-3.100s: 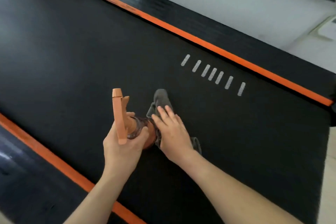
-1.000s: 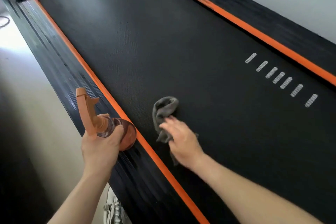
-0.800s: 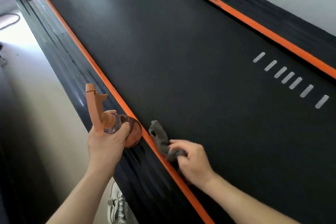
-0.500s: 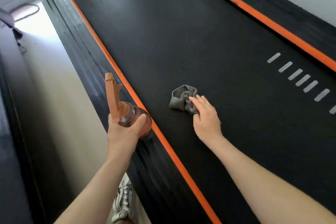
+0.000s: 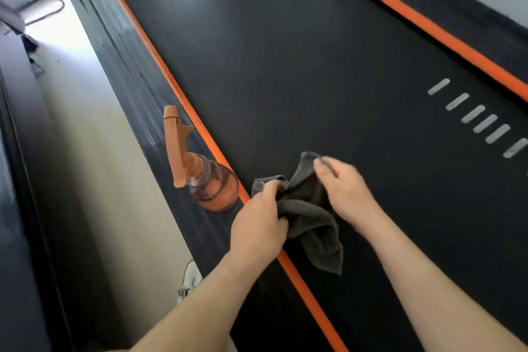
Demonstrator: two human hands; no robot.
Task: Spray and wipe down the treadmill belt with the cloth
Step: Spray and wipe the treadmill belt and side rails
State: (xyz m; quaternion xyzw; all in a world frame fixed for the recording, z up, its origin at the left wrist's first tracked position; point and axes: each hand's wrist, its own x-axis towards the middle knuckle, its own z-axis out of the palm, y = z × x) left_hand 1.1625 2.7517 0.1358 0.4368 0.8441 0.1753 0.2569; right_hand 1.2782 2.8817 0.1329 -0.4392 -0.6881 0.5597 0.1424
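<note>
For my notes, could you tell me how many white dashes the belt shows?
6 white dashes, in one slanted row near the right orange stripe; the frame edge may hide more.

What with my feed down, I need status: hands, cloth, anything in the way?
Left hand grips grey cloth, right hand pinches its far corner. Cloth at left edge of treadmill belt. Spray bottle stands on side rail, off belt.

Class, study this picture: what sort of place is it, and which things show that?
Probably a gym or home workout room: a black treadmill belt, its orange-edged side rail, and a spray bottle and cloth for cleaning.
</note>
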